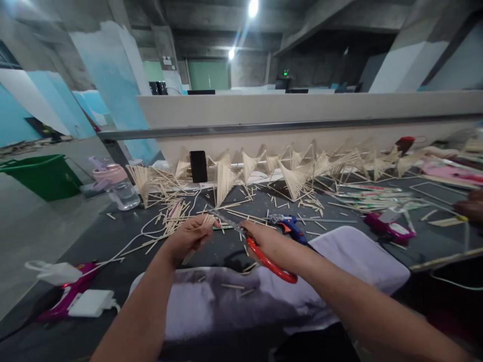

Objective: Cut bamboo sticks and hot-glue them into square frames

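My left hand [192, 235] is closed around a small bunch of thin wooden sticks [209, 219], whose ends show above and below the fingers. In my right hand [262, 239] is a pair of scissors with red handles [272, 265]. The metal blades point left and lie close to the tops of the held sticks; whether they touch cannot be made out. A blue glue gun [292, 227] lies just right of my right hand. Beneath my forearms, a pale lilac cloth pad [211, 301] carries a few short stick pieces.
Twisted stick models [225, 183] line the back of the dark table [151, 274], with loose sticks around them. A black phone [198, 166] stands among them. A water bottle [119, 188] and purple power strips [390, 229] sit at the sides. Another person's hand [470, 207] shows at far right.
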`<state>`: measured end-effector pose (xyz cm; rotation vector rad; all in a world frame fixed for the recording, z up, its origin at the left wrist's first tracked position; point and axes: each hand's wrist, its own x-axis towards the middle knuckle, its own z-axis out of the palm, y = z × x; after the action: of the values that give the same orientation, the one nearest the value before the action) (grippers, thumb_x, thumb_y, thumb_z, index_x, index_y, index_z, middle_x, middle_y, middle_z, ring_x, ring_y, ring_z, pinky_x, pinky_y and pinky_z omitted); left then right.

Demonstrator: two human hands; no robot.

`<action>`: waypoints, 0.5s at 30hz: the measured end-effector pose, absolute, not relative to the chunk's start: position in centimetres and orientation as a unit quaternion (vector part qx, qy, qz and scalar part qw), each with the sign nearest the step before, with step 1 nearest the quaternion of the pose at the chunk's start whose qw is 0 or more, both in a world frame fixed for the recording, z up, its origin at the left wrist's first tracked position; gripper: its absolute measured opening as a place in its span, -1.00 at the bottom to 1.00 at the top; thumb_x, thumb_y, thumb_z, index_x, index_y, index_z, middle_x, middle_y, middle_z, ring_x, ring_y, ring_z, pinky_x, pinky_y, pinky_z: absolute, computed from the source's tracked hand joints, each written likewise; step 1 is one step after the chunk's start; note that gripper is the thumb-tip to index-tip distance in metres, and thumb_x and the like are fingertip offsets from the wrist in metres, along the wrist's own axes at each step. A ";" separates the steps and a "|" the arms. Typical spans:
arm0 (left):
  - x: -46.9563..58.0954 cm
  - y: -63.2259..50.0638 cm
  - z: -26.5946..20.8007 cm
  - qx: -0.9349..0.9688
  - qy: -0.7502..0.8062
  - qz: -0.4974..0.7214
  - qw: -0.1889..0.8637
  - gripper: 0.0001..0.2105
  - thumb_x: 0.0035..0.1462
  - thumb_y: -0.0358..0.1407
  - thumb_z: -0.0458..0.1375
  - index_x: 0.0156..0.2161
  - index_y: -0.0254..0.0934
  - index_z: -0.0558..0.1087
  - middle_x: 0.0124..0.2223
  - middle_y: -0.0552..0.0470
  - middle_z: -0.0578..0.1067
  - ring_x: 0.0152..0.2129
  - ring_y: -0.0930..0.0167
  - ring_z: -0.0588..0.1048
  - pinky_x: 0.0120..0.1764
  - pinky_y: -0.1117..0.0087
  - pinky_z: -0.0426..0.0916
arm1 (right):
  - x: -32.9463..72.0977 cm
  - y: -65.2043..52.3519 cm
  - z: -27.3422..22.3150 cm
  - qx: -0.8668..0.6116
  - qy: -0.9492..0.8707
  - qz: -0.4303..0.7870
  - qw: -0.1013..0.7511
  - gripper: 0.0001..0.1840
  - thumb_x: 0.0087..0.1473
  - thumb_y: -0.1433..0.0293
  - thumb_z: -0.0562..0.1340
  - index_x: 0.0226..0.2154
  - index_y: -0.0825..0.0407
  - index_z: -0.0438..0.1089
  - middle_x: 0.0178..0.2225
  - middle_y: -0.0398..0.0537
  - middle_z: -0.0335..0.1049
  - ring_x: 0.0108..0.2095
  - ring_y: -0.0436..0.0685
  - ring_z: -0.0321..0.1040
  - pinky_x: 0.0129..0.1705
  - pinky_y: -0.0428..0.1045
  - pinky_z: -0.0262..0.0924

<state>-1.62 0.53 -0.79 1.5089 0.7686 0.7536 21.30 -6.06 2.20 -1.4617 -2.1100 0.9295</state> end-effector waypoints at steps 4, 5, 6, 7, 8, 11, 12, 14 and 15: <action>-1.9 0.3 -1.0 0.672 0.312 0.303 0.599 -0.68 0.09 -0.08 0.04 -0.28 -0.36 0.38 -0.66 0.21 0.15 -0.76 0.62 0.02 -0.69 0.58 -0.10 | 20.7 -5.9 2.0 -0.532 -0.801 0.192 0.195 -0.57 -0.05 0.50 0.11 -0.05 0.00 0.21 -0.19 0.00 0.33 -0.23 0.10 0.26 -0.24 -0.07 0.05; -1.9 0.3 -1.1 0.676 0.305 0.297 0.601 -0.67 0.09 -0.08 0.04 -0.28 -0.36 0.38 -0.67 0.21 0.15 -0.76 0.61 0.02 -0.68 0.57 -0.11 | 20.6 -5.9 2.0 -0.532 -0.808 0.171 0.189 -0.55 -0.04 0.50 0.11 -0.03 0.00 0.19 -0.17 0.02 0.31 -0.21 0.11 0.25 -0.22 -0.06 0.04; -2.0 0.3 -1.1 0.678 0.300 0.294 0.603 -0.67 0.09 -0.08 0.04 -0.29 -0.37 0.38 -0.67 0.20 0.15 -0.75 0.61 0.03 -0.67 0.56 -0.11 | 20.4 -5.9 2.0 -0.531 -0.814 0.150 0.183 -0.53 -0.04 0.51 0.10 -0.01 -0.01 0.17 -0.15 0.02 0.29 -0.19 0.12 0.24 -0.20 -0.06 0.03; -2.1 0.3 -1.2 0.679 0.296 0.295 0.604 -0.67 0.09 -0.08 0.04 -0.31 -0.37 0.38 -0.67 0.20 0.15 -0.75 0.61 0.03 -0.67 0.55 -0.11 | 20.3 -6.0 2.0 -0.531 -0.818 0.130 0.179 -0.52 -0.03 0.51 0.09 -0.01 -0.02 0.16 -0.15 0.02 0.28 -0.18 0.12 0.23 -0.19 -0.05 0.03; -2.1 0.3 -1.3 0.679 0.295 0.298 0.603 -0.68 0.09 -0.09 0.04 -0.33 -0.37 0.37 -0.67 0.20 0.15 -0.74 0.60 0.04 -0.66 0.54 -0.11 | 20.2 -6.0 2.0 -0.530 -0.822 0.112 0.174 -0.52 -0.03 0.51 0.08 -0.01 -0.03 0.16 -0.15 0.02 0.27 -0.17 0.13 0.22 -0.18 -0.04 0.02; -2.2 0.2 -1.4 0.676 0.298 0.302 0.603 -0.68 0.08 -0.09 0.05 -0.38 -0.37 0.36 -0.67 0.19 0.14 -0.73 0.60 0.04 -0.65 0.53 -0.11 | 20.1 -6.0 2.1 -0.534 -0.828 0.070 0.159 -0.55 -0.04 0.51 0.08 -0.03 -0.04 0.17 -0.18 0.01 0.23 -0.15 0.15 0.17 -0.15 -0.01 0.00; -2.2 0.2 -1.5 0.675 0.300 0.302 0.603 -0.68 0.07 -0.09 0.06 -0.38 -0.37 0.36 -0.66 0.19 0.15 -0.73 0.60 0.03 -0.65 0.53 -0.11 | 20.1 -6.0 2.1 -0.536 -0.828 0.062 0.153 -0.55 -0.03 0.51 0.08 -0.04 -0.04 0.17 -0.18 0.02 0.22 -0.14 0.15 0.16 -0.14 0.00 -0.01; -2.1 0.1 -1.5 0.675 0.306 0.300 0.601 -0.68 0.07 -0.08 0.07 -0.41 -0.36 0.35 -0.66 0.19 0.15 -0.73 0.60 0.04 -0.65 0.53 -0.10 | 20.1 -5.9 2.2 -0.541 -0.827 0.054 0.146 -0.56 -0.02 0.51 0.07 -0.04 -0.04 0.17 -0.19 0.03 0.20 -0.14 0.17 0.14 -0.14 0.01 -0.02; -2.0 0.0 -1.5 0.676 0.308 0.299 0.599 -0.67 0.06 -0.07 0.07 -0.45 -0.36 0.34 -0.66 0.18 0.16 -0.73 0.60 0.04 -0.64 0.53 -0.10 | 20.1 -5.9 2.2 -0.542 -0.826 0.052 0.145 -0.57 -0.02 0.51 0.07 -0.04 -0.03 0.18 -0.19 0.03 0.20 -0.15 0.17 0.13 -0.14 0.02 -0.02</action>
<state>-2.05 0.03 -1.46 1.5690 0.7136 0.6925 20.10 -5.86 2.24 -1.5599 -2.3805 0.1499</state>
